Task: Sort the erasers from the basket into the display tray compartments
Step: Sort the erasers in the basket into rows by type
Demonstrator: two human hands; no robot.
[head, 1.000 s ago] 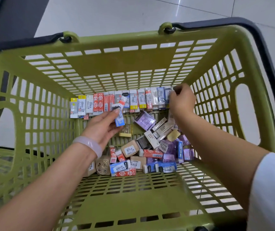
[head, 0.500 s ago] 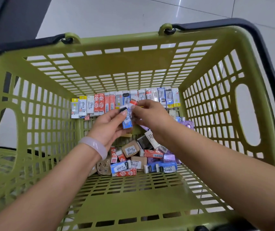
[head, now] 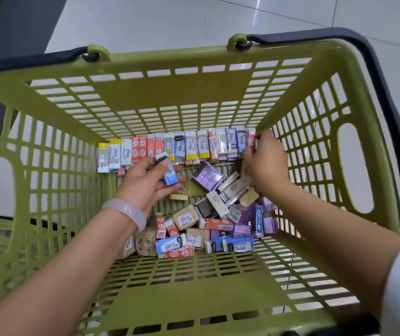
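At far-wall row (head: 177, 147) in basket (head: 170, 78): R hand (head: 265, 163), at centre 0.5 s ago, now pinches red eraser (head: 251, 139) onto row's right end. L hand (head: 147, 183) still grips blue eraser (head: 168, 172). Row grows; loose pile (head: 218, 214) remains, tray unseen.
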